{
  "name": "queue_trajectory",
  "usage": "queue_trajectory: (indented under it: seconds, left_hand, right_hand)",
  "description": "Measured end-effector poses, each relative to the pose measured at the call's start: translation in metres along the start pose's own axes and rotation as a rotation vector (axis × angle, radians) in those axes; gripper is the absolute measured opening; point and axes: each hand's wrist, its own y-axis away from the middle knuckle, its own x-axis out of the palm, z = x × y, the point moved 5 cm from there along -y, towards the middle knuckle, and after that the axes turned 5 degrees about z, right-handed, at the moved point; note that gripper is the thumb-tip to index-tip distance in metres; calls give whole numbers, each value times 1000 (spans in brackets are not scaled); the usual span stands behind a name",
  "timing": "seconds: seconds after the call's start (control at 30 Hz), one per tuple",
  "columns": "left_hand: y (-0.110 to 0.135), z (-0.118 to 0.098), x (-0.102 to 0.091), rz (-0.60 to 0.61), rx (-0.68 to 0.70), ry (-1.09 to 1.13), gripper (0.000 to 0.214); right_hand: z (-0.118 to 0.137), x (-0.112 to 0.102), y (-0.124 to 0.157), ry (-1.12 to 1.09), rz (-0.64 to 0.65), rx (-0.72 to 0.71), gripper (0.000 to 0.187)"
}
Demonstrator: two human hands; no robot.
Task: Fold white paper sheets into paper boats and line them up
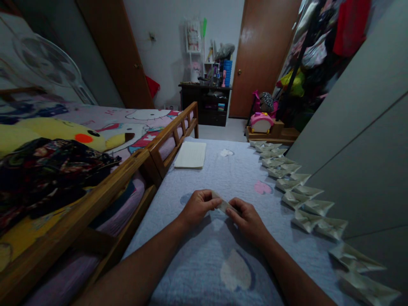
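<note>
Above a pale blue quilted bedspread [204,178], the left hand [199,208] and right hand [247,222] both pinch a narrow folded strip of pale paper [224,203] between fingers and thumbs, holding it off the cloth. A long row of folded, boat-shaped paper pieces [295,191] lines the bedspread's right edge beside a smooth grey panel [360,127], while a flat stack of cream paper [190,154] lies farther off, near a wooden bed rail [174,138]. Beyond, a yellow Pikachu plush [54,134] sits on the left bed, and a dark wooden desk [204,104] stands at the far end beside a brown door [263,55].

A home bedroom: a Hello Kitty bedsheet [148,117] on a wooden-railed bed [174,136].
</note>
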Motion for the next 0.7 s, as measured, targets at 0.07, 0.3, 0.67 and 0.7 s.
queue_trajectory:
  seconds: [0.07,0.3,0.67,0.7]
  left_hand:
    - [0,0,-1,-33,3,-11,23]
    - [3,0,4,-50,37,-59,23]
    - [10,-14,-3,-152,130,-229,41]
    - [10,-15,-3,-163,138,-239,41]
  right_hand:
    - [0,1,1,0,12,-9,15]
    - [0,6,0,-40,55,28,21]
    - [5,8,0,-29,77,14,22]
    - [5,8,1,-32,84,16,22]
